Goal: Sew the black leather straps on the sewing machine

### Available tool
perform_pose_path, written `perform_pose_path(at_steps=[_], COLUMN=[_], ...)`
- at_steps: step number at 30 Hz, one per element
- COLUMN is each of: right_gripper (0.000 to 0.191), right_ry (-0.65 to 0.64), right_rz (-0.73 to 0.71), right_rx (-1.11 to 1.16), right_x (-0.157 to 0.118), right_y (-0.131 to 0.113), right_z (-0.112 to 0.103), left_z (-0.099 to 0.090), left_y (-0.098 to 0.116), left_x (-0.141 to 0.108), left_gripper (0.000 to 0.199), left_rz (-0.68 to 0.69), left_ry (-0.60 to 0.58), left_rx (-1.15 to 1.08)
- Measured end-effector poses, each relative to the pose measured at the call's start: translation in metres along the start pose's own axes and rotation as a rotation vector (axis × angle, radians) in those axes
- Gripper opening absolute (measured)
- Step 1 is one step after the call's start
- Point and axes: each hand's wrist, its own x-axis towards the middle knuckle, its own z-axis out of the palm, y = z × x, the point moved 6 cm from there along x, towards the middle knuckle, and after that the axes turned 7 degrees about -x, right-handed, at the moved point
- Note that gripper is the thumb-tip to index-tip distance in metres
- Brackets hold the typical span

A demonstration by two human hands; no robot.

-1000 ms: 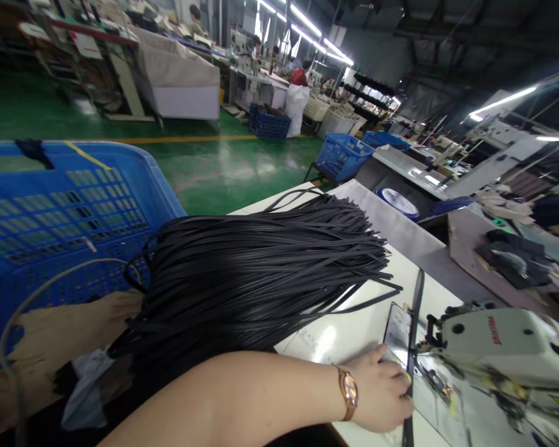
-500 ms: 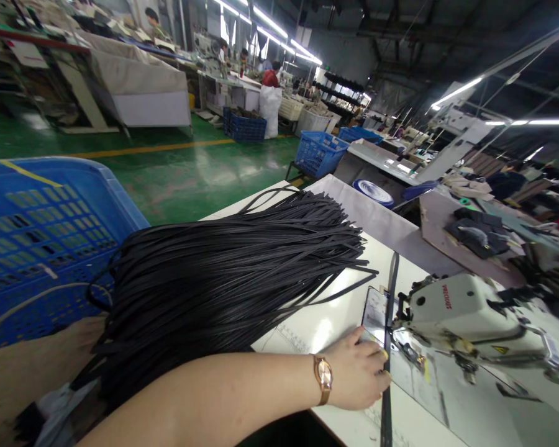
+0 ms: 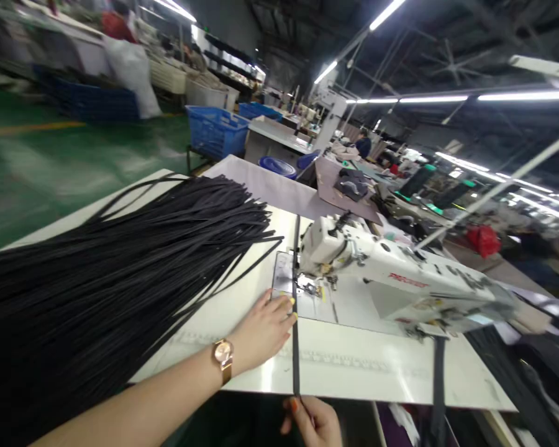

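We see the left hand (image 3: pixel 261 332) lying flat on the white table (image 3: pixel 354 366), fingers spread and loose, fingertips touching a black strap (image 3: pixel 295 335) just in front of the needle; a gold watch (image 3: pixel 223 357) sits on that wrist. The strap runs straight from under the sewing machine (image 3: pixel 391 267) head toward the table's near edge and on past it. Below that edge the right hand (image 3: pixel 314 422) pinches the strap's lower end between thumb and fingers, closed on it. The two hands are apart, one on the tabletop, one under its rim. To the left a large heap of black straps (image 3: pixel 121 261) fans across the table, its loose ends pointing toward the machine. Farther back, a blue crate (image 3: pixel 217 130) stands on the green floor (image 3: pixel 51 174), blurred.
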Motion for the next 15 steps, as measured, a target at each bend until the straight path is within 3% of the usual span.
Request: perform_pose_path(at_steps=[4,8,11,15], right_gripper=[0.051,0.046,0.043,0.032], right_ry=[0.042,0.056,0.131,0.382], right_rz=[-0.03,-0.03,-0.023,-0.053], right_rx=[0.067,0.099,0.063,-0.033], right_x=[-0.002,-0.007,-0.007,0.004], right_y=[0.004,-0.01,-0.022,-0.024], right_z=[-0.001,-0.014,-0.04,-0.083], left_z=[0.006,0.008,0.01,0.011], left_y=[0.001,0.002,0.002,0.002], left_x=[0.001,-0.001,-0.001,-0.001], left_gripper=[0.031,0.034,0.035,0.035], left_rz=[0.003,0.016,0.013,0.017], left_ry=[-0.032,-0.035,-0.036,-0.035], left_rx=[0.012,0.037,0.046,0.05])
